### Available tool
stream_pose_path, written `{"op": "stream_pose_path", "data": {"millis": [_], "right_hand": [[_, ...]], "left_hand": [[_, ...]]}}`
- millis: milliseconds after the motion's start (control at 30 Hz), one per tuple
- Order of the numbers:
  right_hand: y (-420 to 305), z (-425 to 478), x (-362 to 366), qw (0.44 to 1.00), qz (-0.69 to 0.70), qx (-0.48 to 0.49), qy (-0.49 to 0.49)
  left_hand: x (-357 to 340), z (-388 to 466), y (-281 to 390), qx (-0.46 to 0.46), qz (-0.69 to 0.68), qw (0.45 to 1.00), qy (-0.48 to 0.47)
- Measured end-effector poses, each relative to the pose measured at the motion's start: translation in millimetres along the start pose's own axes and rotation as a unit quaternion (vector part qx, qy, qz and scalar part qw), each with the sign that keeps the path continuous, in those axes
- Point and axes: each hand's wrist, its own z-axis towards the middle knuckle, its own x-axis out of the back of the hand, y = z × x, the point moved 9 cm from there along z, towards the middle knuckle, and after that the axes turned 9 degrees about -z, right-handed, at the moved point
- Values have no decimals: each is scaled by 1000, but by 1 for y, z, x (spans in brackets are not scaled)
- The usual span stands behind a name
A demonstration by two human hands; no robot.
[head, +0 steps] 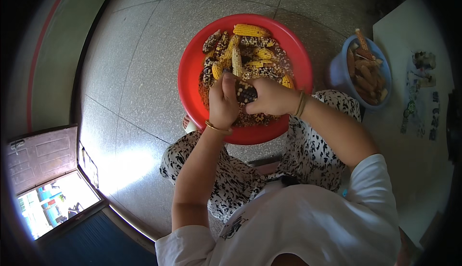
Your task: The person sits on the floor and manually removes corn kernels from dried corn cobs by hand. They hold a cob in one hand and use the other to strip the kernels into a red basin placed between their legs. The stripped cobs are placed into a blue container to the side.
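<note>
Both of my hands grip one dark-and-white speckled corn cob point(246, 92) above a wide red plastic basin point(187, 74). My left hand point(223, 101) wraps its left end, the thumb lying on top. From the right, my right hand point(272, 94) closes around the same cob, whose far side is hidden by the fingers. Several yellow cobs and dark mottled cobs lie in the basin, among them a yellow corn cob point(251, 30) by the far rim. A pale, mostly bare cob point(236, 62) points away from me. Loose corn kernels point(256, 119) cover the basin's bottom.
A blue-grey bucket point(335, 72) of stripped cobs point(366, 74) stands to the right of the basin. Beside it is a large white box or panel point(393, 157) with printed pictures. Speckled floor tiles point(144, 67) stretch leftward to an open door point(43, 157) at lower left.
</note>
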Motion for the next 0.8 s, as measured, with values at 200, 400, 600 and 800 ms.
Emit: {"op": "stream_pose_path", "data": {"millis": [200,400,600,800], "right_hand": [[-5,2,17,975,-103,67,187],[-7,-1,18,973,-120,46,192],[0,4,14,974,-144,6,175],[-4,-3,18,975,-154,-19,157]], "left_hand": [[2,6,-12,65,125,990,-25],[3,6,0,21,159,987,14],[11,9,-31,114,-61,990,54],[-5,4,3,21,158,987,-22]]}}
